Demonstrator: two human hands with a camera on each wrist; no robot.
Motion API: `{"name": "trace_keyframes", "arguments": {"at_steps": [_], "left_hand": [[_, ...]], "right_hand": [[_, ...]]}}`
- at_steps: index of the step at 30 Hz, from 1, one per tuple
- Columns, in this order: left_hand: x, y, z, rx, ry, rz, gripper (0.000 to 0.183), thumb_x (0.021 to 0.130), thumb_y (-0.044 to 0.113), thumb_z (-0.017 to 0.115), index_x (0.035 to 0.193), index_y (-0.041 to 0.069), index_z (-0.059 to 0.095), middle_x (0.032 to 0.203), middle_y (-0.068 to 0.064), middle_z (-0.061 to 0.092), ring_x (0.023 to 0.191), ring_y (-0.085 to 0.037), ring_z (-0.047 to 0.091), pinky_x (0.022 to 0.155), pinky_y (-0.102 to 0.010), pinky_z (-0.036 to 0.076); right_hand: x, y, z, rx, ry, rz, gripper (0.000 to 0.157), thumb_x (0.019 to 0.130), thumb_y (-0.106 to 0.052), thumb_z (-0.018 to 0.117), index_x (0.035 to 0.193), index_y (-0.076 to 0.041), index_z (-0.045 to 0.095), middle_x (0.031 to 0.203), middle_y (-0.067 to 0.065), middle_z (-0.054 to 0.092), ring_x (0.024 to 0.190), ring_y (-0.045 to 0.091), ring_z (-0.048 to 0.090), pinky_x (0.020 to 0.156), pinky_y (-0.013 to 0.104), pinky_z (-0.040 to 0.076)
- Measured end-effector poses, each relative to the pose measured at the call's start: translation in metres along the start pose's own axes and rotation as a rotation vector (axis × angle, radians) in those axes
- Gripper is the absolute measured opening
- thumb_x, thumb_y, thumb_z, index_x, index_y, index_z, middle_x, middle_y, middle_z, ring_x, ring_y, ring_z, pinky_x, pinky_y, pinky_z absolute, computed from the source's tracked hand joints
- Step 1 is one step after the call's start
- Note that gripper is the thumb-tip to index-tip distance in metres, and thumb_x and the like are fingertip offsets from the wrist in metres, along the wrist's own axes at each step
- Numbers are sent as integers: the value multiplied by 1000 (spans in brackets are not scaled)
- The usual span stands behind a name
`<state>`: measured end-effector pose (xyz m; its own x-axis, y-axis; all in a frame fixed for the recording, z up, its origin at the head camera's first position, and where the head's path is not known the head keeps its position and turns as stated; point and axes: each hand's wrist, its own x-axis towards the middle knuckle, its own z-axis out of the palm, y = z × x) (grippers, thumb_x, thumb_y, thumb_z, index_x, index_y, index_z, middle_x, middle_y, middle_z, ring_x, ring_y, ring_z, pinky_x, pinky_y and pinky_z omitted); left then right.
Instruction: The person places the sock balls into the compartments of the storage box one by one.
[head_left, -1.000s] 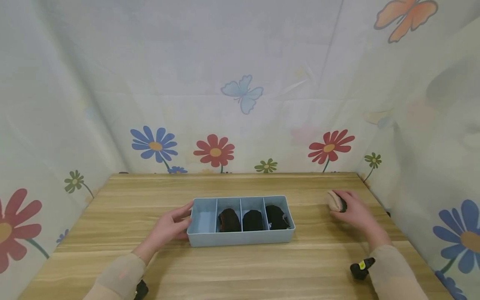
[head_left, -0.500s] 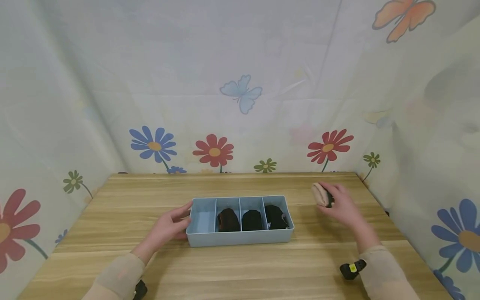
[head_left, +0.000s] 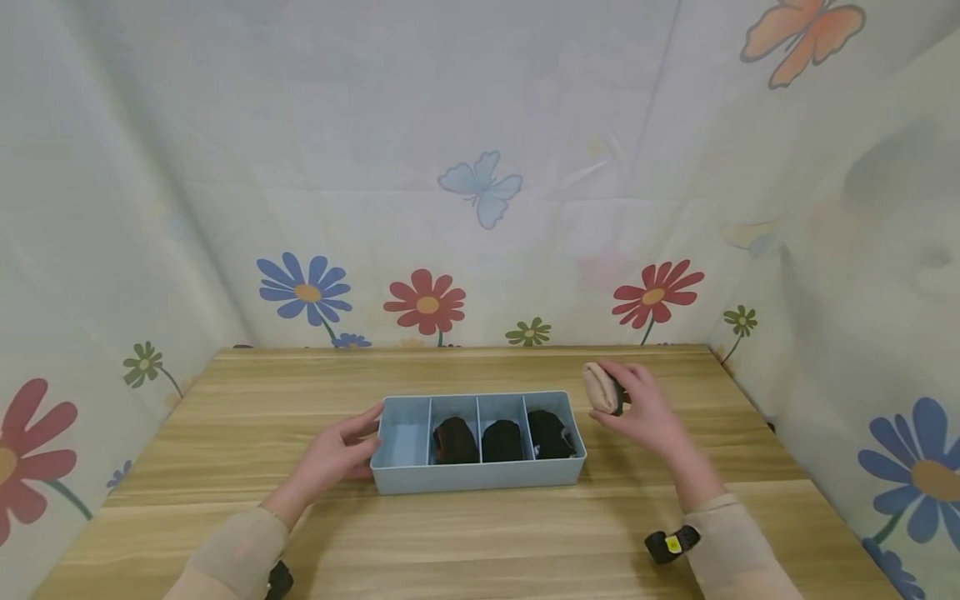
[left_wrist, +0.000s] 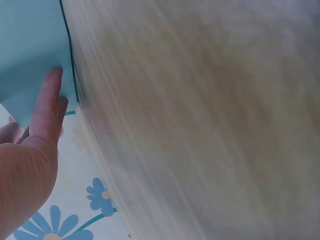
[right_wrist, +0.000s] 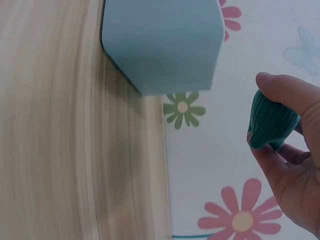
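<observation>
A pale blue box (head_left: 480,477) with a row of compartments sits on the table. Rolled dark socks fill three of them: a brownish-black sock (head_left: 456,442), a black sock (head_left: 502,442) and another dark sock (head_left: 551,435). The leftmost compartment holds nothing. My left hand (head_left: 333,454) touches the box's left end; in the left wrist view a straight finger (left_wrist: 47,102) lies along the blue wall. Raised beyond the box's right end, my right hand (head_left: 645,408) pinches a rolled sock (head_left: 602,388), beige on one face and green ribbed on the other, between thumb and fingers.
The wooden table (head_left: 480,542) runs back to a curtain (head_left: 345,167) printed with flowers and butterflies, which also hangs at both sides. A black device (head_left: 671,545) is worn at the right wrist; another dark one (head_left: 280,579) is at the left.
My right hand has carried the rolled sock leftward and slightly up, closer to the box's right end. The left hand and the box stay almost where they were.
</observation>
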<state>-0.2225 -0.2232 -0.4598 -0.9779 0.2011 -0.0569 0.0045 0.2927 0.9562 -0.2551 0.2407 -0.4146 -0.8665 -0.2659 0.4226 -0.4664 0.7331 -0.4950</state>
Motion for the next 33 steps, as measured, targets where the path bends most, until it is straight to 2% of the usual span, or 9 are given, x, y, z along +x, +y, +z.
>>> {"name": "trace_keyframes", "arguments": {"at_steps": [9, 16, 24, 29, 33], "left_hand": [[2, 0, 1, 0, 1, -4, 61, 99, 11, 59, 154, 9, 35, 150, -29, 37, 131, -45, 46, 81, -44, 58], [2, 0, 1, 4, 14, -7, 60, 99, 10, 60, 154, 10, 36, 149, -29, 39, 130, -45, 46, 80, -44, 58], [1, -1, 0, -2, 12, -6, 60, 99, 10, 60, 154, 9, 36, 149, -29, 39, 130, -45, 46, 79, -43, 59], [2, 0, 0, -10, 12, -1, 60, 98, 10, 60, 154, 9, 36, 149, -29, 39, 130, -45, 46, 79, -43, 59], [1, 0, 0, -11, 15, 1, 60, 98, 10, 61, 153, 10, 37, 149, -29, 40, 130, -45, 47, 78, -43, 59]], "right_hand": [[7, -24, 18, 53, 17, -74, 79, 72, -7, 89, 141, -2, 51, 122, 22, 49, 100, 33, 56, 82, 49, 57], [13, -45, 31, 77, 11, -126, 79, 72, -10, 90, 141, -4, 52, 121, 19, 51, 98, 29, 57, 81, 45, 58], [16, -69, 50, 97, -37, -155, 78, 75, -16, 88, 143, -7, 51, 123, 15, 52, 98, 25, 57, 82, 42, 56], [17, -85, 63, 110, -54, -198, 78, 74, -18, 89, 141, -6, 53, 122, 14, 53, 101, 27, 57, 85, 46, 53], [18, -96, 73, 135, -86, -216, 76, 74, -19, 89, 141, -6, 53, 124, 12, 54, 104, 26, 57, 88, 45, 52]]}}
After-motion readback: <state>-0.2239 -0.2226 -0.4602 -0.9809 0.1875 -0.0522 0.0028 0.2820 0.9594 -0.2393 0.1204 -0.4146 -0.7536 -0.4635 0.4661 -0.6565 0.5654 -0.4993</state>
